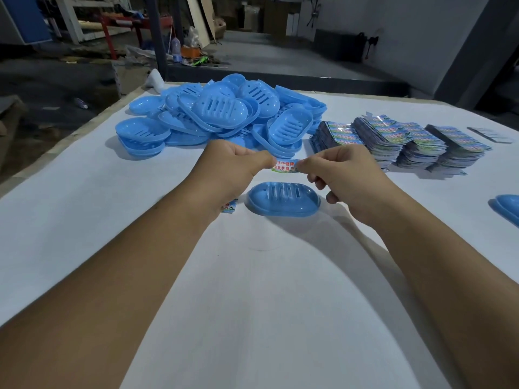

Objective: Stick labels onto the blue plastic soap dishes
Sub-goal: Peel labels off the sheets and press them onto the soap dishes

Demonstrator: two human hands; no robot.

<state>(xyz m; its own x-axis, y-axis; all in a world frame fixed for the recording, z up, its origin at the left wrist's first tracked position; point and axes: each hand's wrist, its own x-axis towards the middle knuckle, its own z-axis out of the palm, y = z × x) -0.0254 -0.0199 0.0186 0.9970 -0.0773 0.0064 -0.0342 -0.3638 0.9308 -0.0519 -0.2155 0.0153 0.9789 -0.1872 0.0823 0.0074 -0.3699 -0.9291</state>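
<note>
One blue slotted soap dish (283, 200) lies upside down on the white table (252, 290), just below my hands. A small printed label (284, 165) with red characters is stretched in the air above the dish. My left hand (233, 167) pinches its left end and my right hand (337, 175) pinches its right end. The label hangs apart from the dish. A large heap of blue soap dishes (224, 113) lies behind my hands.
Several stacks of printed label sheets (398, 141) stand at the back right. A scrap of label sheet (229, 206) lies under my left wrist. Another blue dish (508, 206) pokes in at the right edge. The table's left edge runs diagonally.
</note>
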